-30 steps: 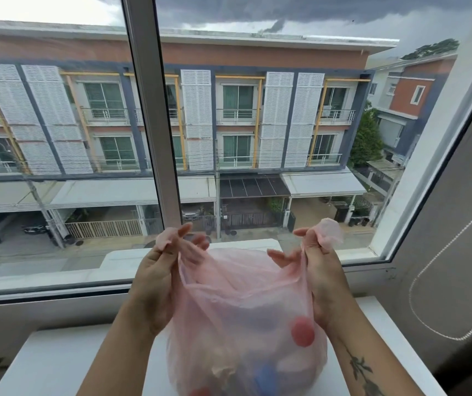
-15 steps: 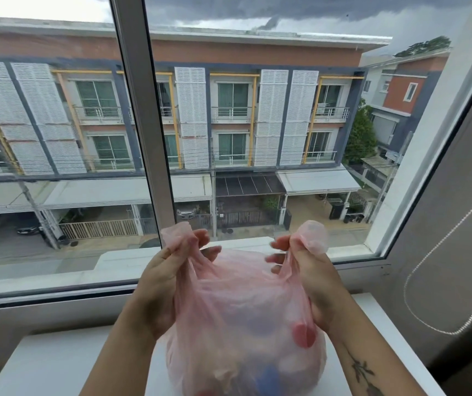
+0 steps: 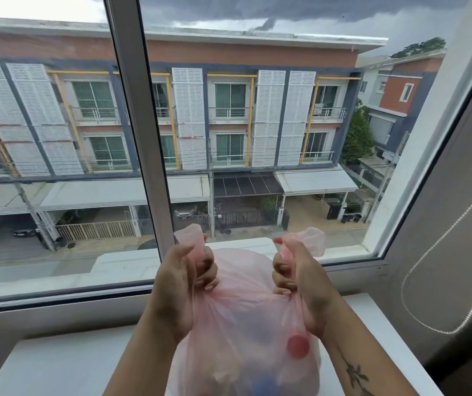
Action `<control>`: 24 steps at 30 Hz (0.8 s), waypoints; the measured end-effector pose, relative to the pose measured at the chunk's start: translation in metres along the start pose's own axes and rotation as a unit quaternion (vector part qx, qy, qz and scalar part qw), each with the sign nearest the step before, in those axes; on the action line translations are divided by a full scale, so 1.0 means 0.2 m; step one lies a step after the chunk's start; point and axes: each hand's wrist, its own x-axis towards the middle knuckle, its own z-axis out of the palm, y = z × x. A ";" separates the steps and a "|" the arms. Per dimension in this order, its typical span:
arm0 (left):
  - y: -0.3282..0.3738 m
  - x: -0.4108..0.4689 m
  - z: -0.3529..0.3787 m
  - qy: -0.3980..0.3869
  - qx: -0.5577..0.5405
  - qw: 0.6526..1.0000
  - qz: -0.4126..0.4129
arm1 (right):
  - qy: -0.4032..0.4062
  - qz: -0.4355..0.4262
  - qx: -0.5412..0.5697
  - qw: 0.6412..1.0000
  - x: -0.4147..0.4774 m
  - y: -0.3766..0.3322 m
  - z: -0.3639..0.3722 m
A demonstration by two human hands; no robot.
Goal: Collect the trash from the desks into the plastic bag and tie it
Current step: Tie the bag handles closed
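A translucent pink plastic bag stands on the white desk in front of the window. Through its side show a red round thing and a blue one among other trash. My left hand grips the bag's left handle in a fist, the loop sticking out above the knuckles. My right hand grips the right handle the same way. The two fists are apart, with the bag's gathered top stretched between them.
A large window with a grey vertical frame bar rises just behind the desk. At the right hangs a grey blind with a beaded cord. The desk's right edge runs close to the wall.
Both hands have closed into fists round the handles and pulled them up and taut. The bag's mouth, loose and open a second ago, is now gathered.
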 end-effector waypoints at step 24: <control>-0.06 0.00 -0.02 0.015 0.066 0.998 0.017 | 0.013 -0.072 0.014 0.997 0.02 0.02 0.01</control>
